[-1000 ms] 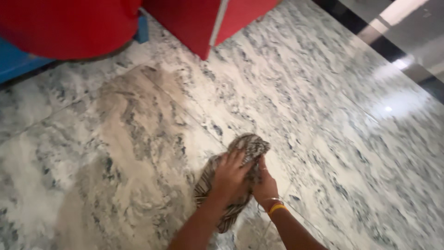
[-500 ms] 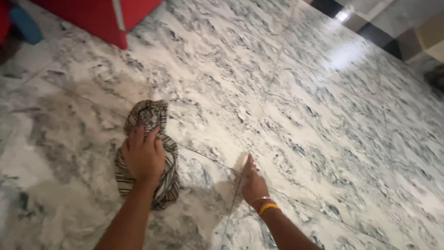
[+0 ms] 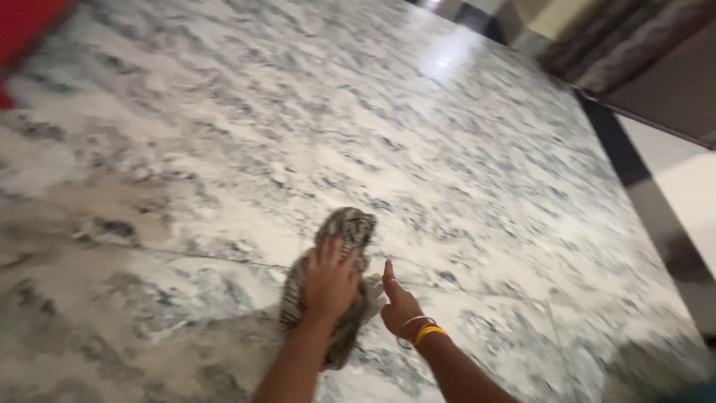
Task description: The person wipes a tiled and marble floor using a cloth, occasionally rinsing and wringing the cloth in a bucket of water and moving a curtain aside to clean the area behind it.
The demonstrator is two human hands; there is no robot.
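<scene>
Two bare hands work low over a marble floor (image 3: pixel 485 149), seen from above. The left hand (image 3: pixel 328 282) lies palm down on a striped cloth (image 3: pixel 350 227), its grip spread wide with the fingers fanned flat across the fabric, pressing on it rather than closing round it. The right hand (image 3: pixel 399 302) sits just beside the cloth's right edge, loosely curled with the thumb sticking up; whether its fingers touch the cloth or the floor cannot be told through the blur, and it has hold of nothing that shows. Bangles (image 3: pixel 419 330), one yellow and some thin metal ones, circle the right wrist. The cloth is brown and cream with narrow dark stripes, bunched into a long crumpled wad that runs from under the left palm up to a rounded end beyond the fingertips. It lies on the floor near the lower middle of the view. The floor is white stone with grey-blue veining, with a duller brownish patch to the left. A red object (image 3: pixel 22 30) shows at the upper left corner, well apart from the hands, and a dark door frame (image 3: pixel 649 82) stands at the upper right.
</scene>
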